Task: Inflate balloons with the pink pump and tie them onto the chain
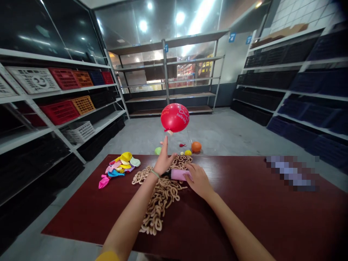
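A round red balloon (175,117) with "hello kitty" print is in the air, just above the fingertips of my left hand (163,159). That hand is raised with its index finger stretched up and its thumb apart; I see nothing in it. My right hand (199,181) has its fingers around the right end of a pink balloon pump (178,175) with a black part at its left. The pump lies across a heap of tan, cord-like loops (163,197) on the table. To the left is a pile of limp, uninflated balloons (119,166) in several colours.
The dark red-brown table (244,217) bears a pixelated object (292,173) at right. On the floor beyond lie an orange balloon (196,146), a green one (158,150) and a yellow one (187,153). Shelves with crates (65,78) line the sides; a metal rack (165,72) stands behind.
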Demonstrator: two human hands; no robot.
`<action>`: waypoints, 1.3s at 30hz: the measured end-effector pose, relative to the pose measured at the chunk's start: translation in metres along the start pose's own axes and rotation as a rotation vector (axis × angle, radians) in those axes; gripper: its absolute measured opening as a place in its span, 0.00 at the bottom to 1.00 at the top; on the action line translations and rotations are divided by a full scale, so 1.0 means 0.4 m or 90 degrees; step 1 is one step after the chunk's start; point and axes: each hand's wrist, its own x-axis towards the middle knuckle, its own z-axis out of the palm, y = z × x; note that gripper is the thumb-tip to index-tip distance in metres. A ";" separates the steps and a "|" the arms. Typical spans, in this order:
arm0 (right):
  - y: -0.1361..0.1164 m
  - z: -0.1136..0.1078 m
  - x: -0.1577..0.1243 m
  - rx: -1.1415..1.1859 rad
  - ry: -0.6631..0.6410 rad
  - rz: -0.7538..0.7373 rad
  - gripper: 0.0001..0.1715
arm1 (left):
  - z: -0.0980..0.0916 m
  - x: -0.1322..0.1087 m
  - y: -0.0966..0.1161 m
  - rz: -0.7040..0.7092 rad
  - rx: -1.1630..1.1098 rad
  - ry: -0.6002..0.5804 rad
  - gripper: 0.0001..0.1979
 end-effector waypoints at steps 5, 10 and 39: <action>-0.024 -0.018 0.009 -0.029 -0.046 -0.033 0.21 | -0.050 -0.044 -0.016 -0.077 -0.004 0.034 0.29; -0.030 -0.017 0.009 -0.077 -0.097 -0.059 0.23 | -0.147 -0.118 -0.041 -0.135 0.083 0.093 0.15; -0.059 0.027 -0.007 -0.071 -0.045 -0.108 0.27 | -0.531 -0.120 -0.258 -0.302 0.674 0.184 0.11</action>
